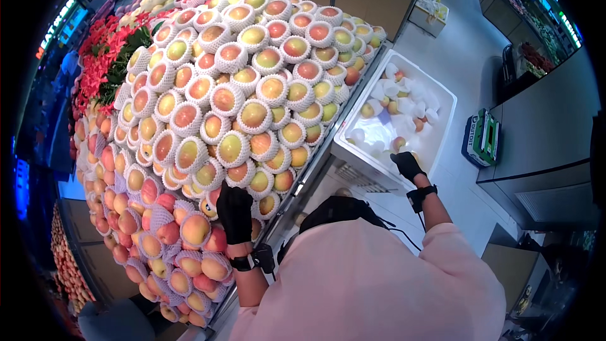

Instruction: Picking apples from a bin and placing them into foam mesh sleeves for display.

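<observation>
My left hand (235,208), in a black glove, rests at the front of the heap of apples in white foam nets (230,147). Its fingers are curled down among the fruit, and what lies under them is hidden. My right hand (408,166), also black-gloved, reaches over the near end of a white foam box (447,123). An apple (399,142) lies just beyond its fingertips; whether it grips anything is not clear. Inside the box are several loose apples and many empty white foam nets (405,109).
Apples in purplish nets (161,232) fill the stand's near left part. Red artificial flowers (97,57) stand behind. The stand's metal edge (303,182) runs beside the foam box. On the floor are a green and white carton (483,137) and a smaller box (428,16).
</observation>
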Demonstrator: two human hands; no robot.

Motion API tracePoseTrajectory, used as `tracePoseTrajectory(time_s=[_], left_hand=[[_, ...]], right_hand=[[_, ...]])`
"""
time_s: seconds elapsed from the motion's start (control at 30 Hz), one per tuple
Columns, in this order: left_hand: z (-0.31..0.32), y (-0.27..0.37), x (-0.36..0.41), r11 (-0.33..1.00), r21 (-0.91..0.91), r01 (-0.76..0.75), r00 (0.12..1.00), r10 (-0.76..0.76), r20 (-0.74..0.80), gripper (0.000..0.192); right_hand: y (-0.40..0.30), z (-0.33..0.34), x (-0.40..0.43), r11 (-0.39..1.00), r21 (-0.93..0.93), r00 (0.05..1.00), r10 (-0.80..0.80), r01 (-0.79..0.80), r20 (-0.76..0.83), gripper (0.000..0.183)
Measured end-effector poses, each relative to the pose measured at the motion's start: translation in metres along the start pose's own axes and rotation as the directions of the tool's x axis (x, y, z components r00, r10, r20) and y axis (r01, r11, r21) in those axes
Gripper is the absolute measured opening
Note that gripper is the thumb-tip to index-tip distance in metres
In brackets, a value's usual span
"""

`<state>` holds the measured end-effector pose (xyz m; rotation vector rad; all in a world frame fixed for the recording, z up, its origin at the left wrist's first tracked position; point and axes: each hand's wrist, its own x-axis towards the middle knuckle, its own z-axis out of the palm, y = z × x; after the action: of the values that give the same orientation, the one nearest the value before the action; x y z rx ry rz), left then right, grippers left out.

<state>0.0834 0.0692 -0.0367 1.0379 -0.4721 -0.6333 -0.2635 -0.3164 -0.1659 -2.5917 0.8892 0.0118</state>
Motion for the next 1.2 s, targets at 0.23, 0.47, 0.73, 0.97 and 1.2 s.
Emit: tracePoseTrajectory(time_s=[0.23, 0.47, 0.73, 0.97, 1.2], left_hand=[[0.06, -0.007, 0.017, 0.935, -0.184, 0.303, 0.938, -0.327, -0.112, 0.021], [0.129, -0.013, 0.024, 0.346, 0.936, -0.057, 0.998, 0.043, 0.045, 0.01], [0.143, -0.046, 0.017, 0.526, 0.847, 0.075, 0.997, -0.056, -0.054, 0.017], [0.137, -0.065, -0.002, 0.811, 0.402, 0.425, 0.902, -0.339, -0.268, 0.018], [0.146, -0.079, -0.033, 0.907, 0.036, 0.42, 0.851, -0.38, -0.362, 0.029]], right_hand=[[0.063, 0.028, -0.016, 0.98, -0.021, 0.948, 0.195, -0.196, 0.252, 0.034], [0.149, 0.084, -0.013, 0.894, 0.07, 0.883, 0.421, -0.442, 0.208, 0.027], [0.141, 0.051, 0.042, 0.879, 0.137, 0.882, 0.427, -0.457, 0.2, 0.034], [0.146, 0.059, 0.101, 0.657, -0.015, 0.64, 0.74, -0.754, 0.208, 0.042], [0.145, 0.08, 0.119, 0.588, -0.138, 0.531, 0.79, -0.797, 0.306, 0.046]])
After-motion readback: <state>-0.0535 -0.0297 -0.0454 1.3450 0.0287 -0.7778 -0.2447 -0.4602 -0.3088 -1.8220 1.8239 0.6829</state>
